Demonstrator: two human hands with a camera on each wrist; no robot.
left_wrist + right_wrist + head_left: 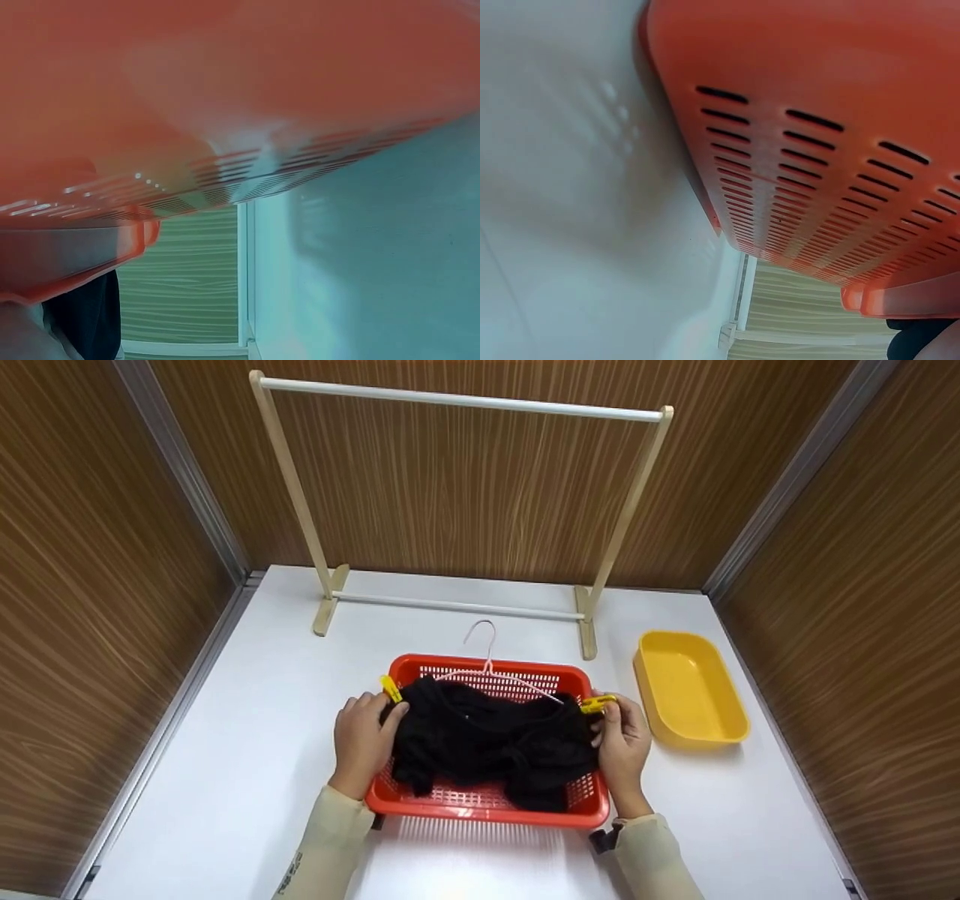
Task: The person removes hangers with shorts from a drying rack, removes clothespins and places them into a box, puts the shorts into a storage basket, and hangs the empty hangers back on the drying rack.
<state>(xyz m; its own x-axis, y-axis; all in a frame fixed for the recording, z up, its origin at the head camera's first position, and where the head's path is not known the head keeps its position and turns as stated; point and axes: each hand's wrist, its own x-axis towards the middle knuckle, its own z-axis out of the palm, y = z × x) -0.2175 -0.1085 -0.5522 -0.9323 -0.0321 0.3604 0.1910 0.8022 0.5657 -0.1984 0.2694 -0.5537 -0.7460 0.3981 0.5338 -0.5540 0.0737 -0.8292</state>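
Observation:
A black garment lies bunched on a pink wire hanger, over a red plastic basket. A yellow clothespin sits at the garment's left shoulder, another yellow clothespin at its right shoulder. My left hand pinches the cloth beside the left clothespin, thumb on top. With thumb and fingers my right hand pinches the outer end of the right clothespin, its other fingers near the cloth. Both wrist views mostly show the basket's slotted sides; the fingertips are hidden there.
Behind the basket stands a rack with wooden posts and a white top rail. A yellow tray lies to the right on the white table. Brown wood-grain panels enclose the table at the back and sides.

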